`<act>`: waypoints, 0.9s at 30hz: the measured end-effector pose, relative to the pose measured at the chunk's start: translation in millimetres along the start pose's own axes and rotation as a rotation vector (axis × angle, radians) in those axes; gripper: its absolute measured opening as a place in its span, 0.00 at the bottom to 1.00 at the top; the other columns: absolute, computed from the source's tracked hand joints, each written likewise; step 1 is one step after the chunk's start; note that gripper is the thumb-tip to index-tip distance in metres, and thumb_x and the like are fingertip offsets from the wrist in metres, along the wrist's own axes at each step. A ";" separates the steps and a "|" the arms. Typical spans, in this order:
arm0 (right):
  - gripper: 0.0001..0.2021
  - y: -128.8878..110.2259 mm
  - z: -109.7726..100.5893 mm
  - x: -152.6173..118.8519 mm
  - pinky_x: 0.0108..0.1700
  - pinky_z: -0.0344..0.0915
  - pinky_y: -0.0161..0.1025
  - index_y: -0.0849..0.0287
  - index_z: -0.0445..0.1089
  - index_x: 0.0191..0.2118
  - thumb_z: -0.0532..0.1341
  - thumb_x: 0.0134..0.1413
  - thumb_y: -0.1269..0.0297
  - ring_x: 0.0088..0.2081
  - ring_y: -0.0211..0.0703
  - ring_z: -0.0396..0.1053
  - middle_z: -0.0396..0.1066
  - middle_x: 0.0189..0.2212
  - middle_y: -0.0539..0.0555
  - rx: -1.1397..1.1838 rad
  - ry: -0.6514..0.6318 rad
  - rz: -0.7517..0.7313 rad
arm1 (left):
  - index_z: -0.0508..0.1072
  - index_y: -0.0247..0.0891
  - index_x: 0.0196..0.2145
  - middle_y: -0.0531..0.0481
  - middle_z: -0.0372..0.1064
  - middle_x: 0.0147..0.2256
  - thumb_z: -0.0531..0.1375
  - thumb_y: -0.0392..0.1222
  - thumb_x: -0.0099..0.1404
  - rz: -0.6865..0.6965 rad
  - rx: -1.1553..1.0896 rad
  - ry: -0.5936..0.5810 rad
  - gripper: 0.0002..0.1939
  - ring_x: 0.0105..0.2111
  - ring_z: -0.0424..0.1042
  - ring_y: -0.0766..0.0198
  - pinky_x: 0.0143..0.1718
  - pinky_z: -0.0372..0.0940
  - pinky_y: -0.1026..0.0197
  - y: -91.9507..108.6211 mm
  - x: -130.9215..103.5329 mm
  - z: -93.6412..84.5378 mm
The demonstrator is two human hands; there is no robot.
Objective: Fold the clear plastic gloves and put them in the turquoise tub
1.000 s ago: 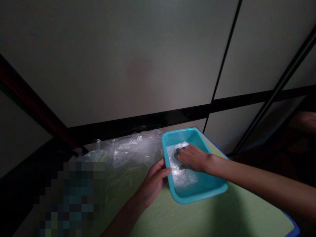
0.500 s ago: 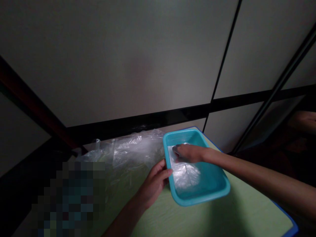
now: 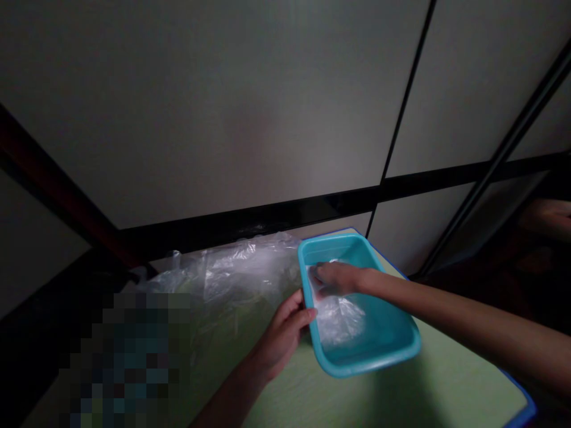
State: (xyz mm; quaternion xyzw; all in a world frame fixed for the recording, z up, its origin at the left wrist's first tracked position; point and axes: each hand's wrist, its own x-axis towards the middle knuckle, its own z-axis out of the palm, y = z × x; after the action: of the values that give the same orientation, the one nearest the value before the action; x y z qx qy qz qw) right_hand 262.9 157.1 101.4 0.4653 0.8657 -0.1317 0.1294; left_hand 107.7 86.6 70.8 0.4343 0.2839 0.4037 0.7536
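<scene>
A turquoise plastic basin [image 3: 383,348] stands tilted on a green tabletop. My left hand [image 3: 289,321] grips its left rim, thumb over the edge and fingers on the outer side. Inside the basin, against its left part, lies a crumpled clear plastic bag [image 3: 341,321]. My right hand [image 3: 336,279] reaches in from the right, its curled fingers closed on the upper part of that plastic. The fingertips are partly hidden by film and blur.
More clear plastic bags [image 3: 236,264] lie spread behind and left of the basin. The green table [image 3: 464,386] has a blue edge. Pale cabinet panels [image 3: 250,119] rise behind it. At the far right, part of a person's limb [image 3: 551,217] shows dimly. A pixelated patch covers the lower left.
The basin and my left hand have shifted slightly right and down. My right hand has moved a little within the basin, still at the plastic.
</scene>
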 end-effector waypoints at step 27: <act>0.09 12.3 -11.0 -11.9 0.40 0.65 0.44 0.63 0.66 0.40 0.56 0.57 0.63 0.38 0.41 0.67 0.67 0.38 0.54 -0.049 -0.061 0.017 | 0.72 0.37 0.37 0.49 0.73 0.33 0.62 0.38 0.50 -0.030 -0.041 0.082 0.14 0.34 0.70 0.58 0.36 0.61 0.60 -1.4 12.6 -3.8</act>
State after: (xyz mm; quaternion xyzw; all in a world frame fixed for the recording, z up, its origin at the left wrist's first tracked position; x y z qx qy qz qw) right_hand 278.4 158.3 114.5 0.4653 0.8602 -0.1236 0.1684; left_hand 111.8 98.6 66.8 0.3977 0.3126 0.4156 0.7559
